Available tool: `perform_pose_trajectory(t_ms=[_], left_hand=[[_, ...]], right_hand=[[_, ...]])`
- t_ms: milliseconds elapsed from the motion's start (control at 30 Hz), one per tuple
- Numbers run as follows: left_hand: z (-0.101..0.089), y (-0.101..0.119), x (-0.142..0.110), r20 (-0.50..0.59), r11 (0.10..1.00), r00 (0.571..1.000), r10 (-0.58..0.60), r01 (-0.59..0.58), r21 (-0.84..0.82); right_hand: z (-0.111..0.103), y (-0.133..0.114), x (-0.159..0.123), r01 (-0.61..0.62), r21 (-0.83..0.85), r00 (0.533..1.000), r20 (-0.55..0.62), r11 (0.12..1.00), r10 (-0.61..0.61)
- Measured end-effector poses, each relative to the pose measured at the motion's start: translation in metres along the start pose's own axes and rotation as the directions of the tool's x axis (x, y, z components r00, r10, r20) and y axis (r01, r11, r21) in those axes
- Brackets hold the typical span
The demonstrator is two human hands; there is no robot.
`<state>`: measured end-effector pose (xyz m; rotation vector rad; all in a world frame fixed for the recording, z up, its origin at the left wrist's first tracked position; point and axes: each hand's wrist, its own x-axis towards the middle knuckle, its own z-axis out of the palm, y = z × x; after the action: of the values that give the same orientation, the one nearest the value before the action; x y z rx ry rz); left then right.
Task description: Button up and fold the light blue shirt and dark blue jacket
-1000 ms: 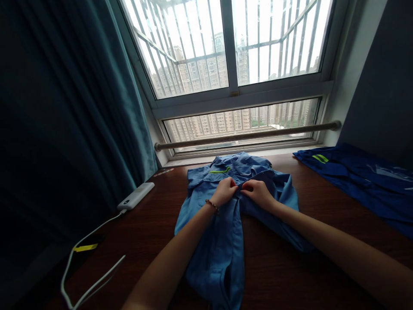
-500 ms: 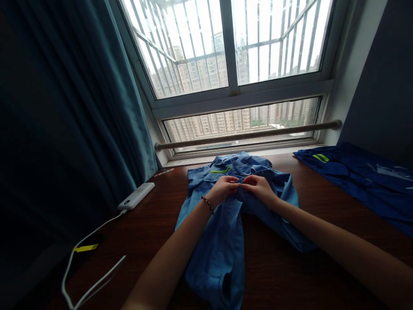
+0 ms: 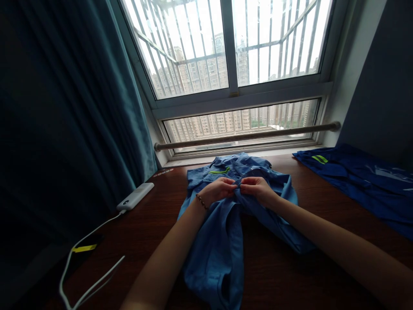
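A light blue work jacket [image 3: 214,254] with a yellow-green stripe lies on the brown wooden table [image 3: 145,241], one sleeve stretching toward me and the other off to the right. Over its middle, my left hand [image 3: 220,190] pinches the fabric between thumb and fingers. Close beside it, my right hand [image 3: 257,187] pinches the same garment, the fingertips of both hands nearly meeting. A small bit of cloth shows between them; whether a button is there I cannot tell. A beaded bracelet [image 3: 202,201] circles my left wrist.
A darker blue garment [image 3: 351,176] with a yellow-green stripe spreads at the right. On the left lie a white power bank [image 3: 135,196], its white cable [image 3: 97,228] and a yellow strip [image 3: 84,248]. A curtain [image 3: 129,129] hangs left; a rail [image 3: 248,136] crosses the window.
My left hand has shifted slightly left and down, opening a small gap between the two sets of fingertips. Both hands still pinch the jacket, which lies almost as before.
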<state>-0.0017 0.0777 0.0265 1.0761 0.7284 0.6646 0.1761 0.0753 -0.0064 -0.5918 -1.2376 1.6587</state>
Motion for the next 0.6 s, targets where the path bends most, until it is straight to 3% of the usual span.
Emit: perform_pose_trajectory(t_ms=[300,433,600], left_hand=[[0.002,0.001,0.0,-0.008,1.0,1.0,0.025,-0.024,0.004],[0.014,0.0,0.002,-0.124,0.997,0.99,0.068,-0.063,0.041],[0.031,-0.002,0.003,-0.297,0.964,0.929,0.221,-0.163,0.209]], right_hand=[[0.004,-0.006,-0.002,0.081,-0.054,0.995,-0.049,0.995,-0.083],[0.0,-0.005,0.0,0.139,-0.209,0.972,-0.157,0.968,-0.174],[-0.004,-0.004,0.0,0.219,-0.494,0.917,-0.191,0.841,-0.35]])
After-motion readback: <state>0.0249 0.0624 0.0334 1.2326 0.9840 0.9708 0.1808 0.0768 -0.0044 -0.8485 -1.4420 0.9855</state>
